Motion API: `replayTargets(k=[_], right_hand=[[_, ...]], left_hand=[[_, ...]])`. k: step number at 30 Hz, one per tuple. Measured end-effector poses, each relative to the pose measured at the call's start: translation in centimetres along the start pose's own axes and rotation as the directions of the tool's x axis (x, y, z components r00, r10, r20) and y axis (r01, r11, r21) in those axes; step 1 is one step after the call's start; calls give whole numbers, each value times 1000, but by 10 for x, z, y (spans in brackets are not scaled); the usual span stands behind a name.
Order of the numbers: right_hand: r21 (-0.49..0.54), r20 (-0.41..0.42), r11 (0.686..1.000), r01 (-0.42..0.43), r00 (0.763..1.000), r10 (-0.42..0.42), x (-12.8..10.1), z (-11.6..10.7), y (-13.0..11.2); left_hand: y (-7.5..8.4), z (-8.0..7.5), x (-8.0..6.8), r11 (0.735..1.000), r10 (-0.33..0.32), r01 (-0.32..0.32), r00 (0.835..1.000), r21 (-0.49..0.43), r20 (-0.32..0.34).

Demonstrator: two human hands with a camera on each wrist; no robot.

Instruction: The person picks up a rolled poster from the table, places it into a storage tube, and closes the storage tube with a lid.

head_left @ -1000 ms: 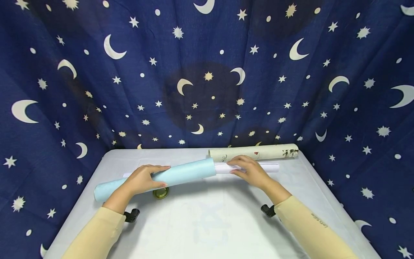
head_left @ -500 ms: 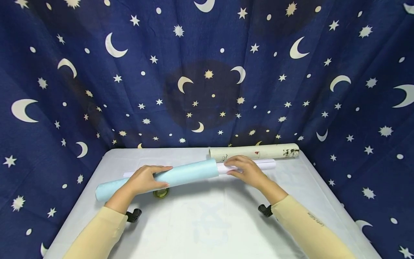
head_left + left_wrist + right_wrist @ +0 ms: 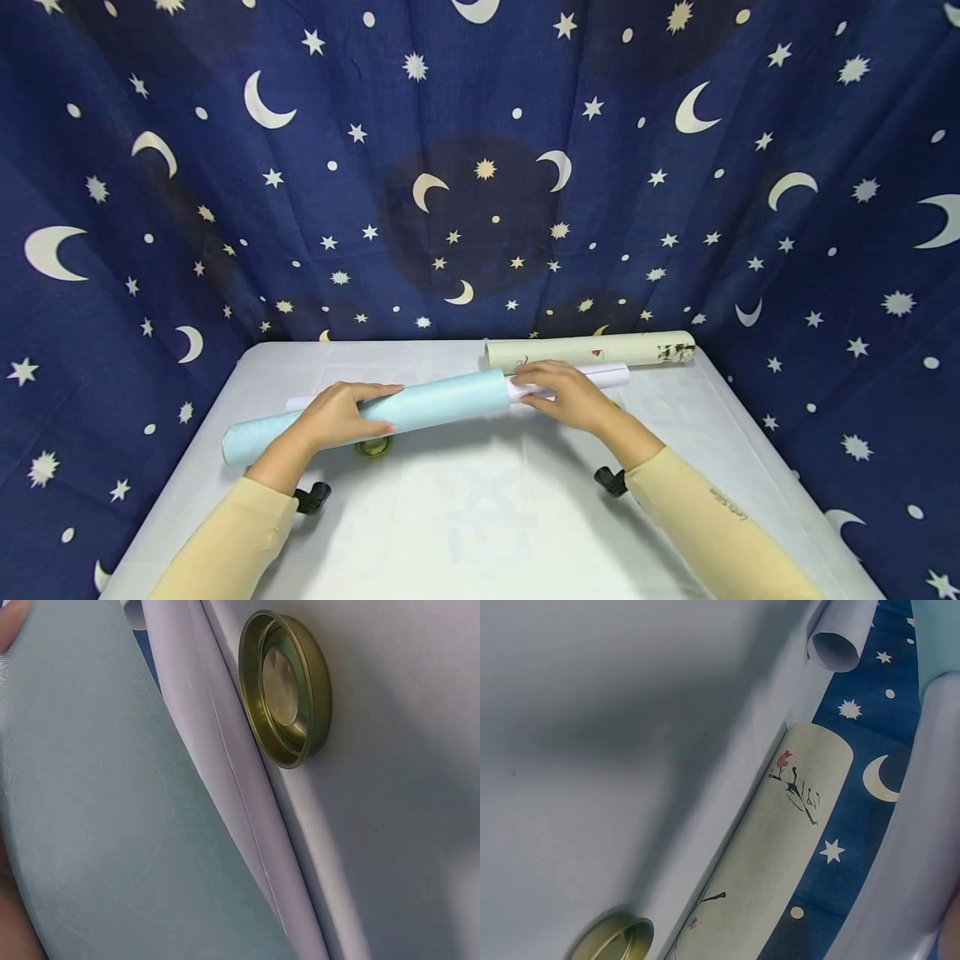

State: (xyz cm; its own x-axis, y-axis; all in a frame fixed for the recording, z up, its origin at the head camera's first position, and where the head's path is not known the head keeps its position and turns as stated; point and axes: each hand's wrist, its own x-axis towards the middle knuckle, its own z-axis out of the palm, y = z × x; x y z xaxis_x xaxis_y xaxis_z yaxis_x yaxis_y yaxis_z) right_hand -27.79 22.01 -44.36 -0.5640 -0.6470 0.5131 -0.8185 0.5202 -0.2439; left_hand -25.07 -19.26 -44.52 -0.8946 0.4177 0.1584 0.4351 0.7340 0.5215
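A light blue tube [image 3: 435,402] lies slanted over the white table [image 3: 487,533]; it also fills the left wrist view [image 3: 97,825]. My left hand [image 3: 337,414] grips the tube near its middle. A white paper roll [image 3: 609,377] sticks out of the tube's right end. My right hand [image 3: 562,390] holds this roll just beside the tube's mouth, fingers curled over it. The held roll shows at the right edge of the right wrist view [image 3: 911,847].
A cream tube with painted marks [image 3: 600,350] [image 3: 772,855] lies along the table's back edge. One gold lid [image 3: 372,447] [image 3: 285,686] sits under the blue tube, another gold lid [image 3: 611,941] near my right hand. More white paper [image 3: 217,750] lies beside the tube. Black clamps [image 3: 311,497] grip the front edge.
The white roll has slid further left into the blue tube, so less of it sticks out. My right hand moved left with it. The left hand has stayed in place.
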Motion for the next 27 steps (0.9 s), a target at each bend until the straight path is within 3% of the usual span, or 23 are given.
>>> replayTargets(k=[13, 20, 27], right_hand=[[10, -14, 997, -81, 997, 82, -8, -14, 7], [3, -48, 979, -202, 978, 202, -22, -28, 16], [-28, -102, 972, -232, 968, 228, -40, -38, 31]], left_hand=[[-2, 1, 1, 999, -44, 44, 999, -1, 10], [-6, -1, 3, 998, -65, 65, 998, -1, 25], [-10, -2, 3, 997, -79, 79, 996, -3, 29]])
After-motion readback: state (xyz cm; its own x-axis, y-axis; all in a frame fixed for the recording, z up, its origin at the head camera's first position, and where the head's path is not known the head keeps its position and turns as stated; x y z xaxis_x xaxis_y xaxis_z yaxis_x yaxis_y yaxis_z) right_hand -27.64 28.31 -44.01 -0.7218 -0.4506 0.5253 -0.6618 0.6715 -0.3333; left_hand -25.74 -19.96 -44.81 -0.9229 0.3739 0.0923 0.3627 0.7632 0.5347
